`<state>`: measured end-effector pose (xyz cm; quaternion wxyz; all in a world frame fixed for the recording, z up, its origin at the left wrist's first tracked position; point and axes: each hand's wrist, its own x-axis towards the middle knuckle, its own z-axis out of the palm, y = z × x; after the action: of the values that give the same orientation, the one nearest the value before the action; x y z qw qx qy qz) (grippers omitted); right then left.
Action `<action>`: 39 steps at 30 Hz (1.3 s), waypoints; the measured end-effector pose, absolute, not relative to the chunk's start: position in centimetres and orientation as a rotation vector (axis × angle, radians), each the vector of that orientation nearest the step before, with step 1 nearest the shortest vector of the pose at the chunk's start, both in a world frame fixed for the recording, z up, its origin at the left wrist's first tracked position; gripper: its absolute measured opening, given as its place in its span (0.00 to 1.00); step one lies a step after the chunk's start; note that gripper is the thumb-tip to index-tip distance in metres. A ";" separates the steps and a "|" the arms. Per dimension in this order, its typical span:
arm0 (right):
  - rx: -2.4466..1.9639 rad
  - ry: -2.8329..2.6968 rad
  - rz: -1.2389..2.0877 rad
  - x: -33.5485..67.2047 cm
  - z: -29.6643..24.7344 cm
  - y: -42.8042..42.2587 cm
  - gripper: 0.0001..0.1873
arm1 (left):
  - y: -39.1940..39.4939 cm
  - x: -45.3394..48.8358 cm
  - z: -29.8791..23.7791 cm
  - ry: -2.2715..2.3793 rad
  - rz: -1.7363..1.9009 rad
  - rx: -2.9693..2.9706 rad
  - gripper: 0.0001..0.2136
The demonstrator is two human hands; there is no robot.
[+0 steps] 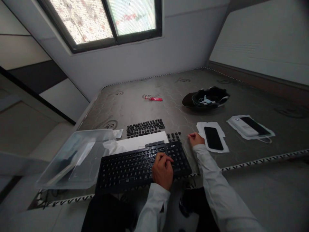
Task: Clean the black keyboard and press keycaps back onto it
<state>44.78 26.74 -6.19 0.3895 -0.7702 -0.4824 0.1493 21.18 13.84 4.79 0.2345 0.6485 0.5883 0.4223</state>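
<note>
A black keyboard [130, 167] lies near the front edge of the covered surface, its key sockets seemingly bare. My left hand [163, 170] rests over its right half, fingers curled together; whatever they pinch is hidden. To the right of the keyboard, my right hand [196, 140] is closed with fingertips pressed together, close to a small group of loose black keycaps [174, 137]. I cannot make out anything in those fingers. More keycaps [145, 128] are laid out in rows behind the keyboard. Between them and the keyboard is a flat white sheet [135, 141].
A clear plastic bin [96, 158] stands at the left, beside crumpled white tissue [113, 147]. Farther back lie a red-handled tool [154, 99] and an upturned dark cap [190, 100]. A phone [213, 138] and a white power bank [245, 126] lie on white cloths at right.
</note>
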 end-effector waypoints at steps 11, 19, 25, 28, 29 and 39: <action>-1.533 -1.133 0.694 40.7 0.3 20.2 0.19 | 13.6 21.1 4.7 1.642 1.166 1.861 0.12; -1.352 -1.148 1.059 37.8 0.9 18.4 0.20 | 13.5 21.0 4.5 1.644 1.198 1.887 0.12; -1.525 -1.475 0.819 35.7 2.3 17.8 0.10 | 13.5 21.2 4.4 1.678 1.159 1.909 0.11; -1.598 -1.561 0.716 35.5 2.8 17.7 0.09 | 13.5 21.2 4.5 1.701 1.122 1.931 0.11; -1.611 -1.578 0.697 35.5 2.8 17.8 0.09 | 13.4 21.2 4.5 1.708 1.110 1.938 0.11; -1.544 -1.638 0.652 35.6 2.7 17.9 0.05 | 13.3 21.4 4.7 1.731 1.087 1.966 0.11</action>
<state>35.58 17.85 2.71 0.3884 -0.6071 -0.6441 0.2563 21.43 13.32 4.75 0.1522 0.6852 0.6033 0.3787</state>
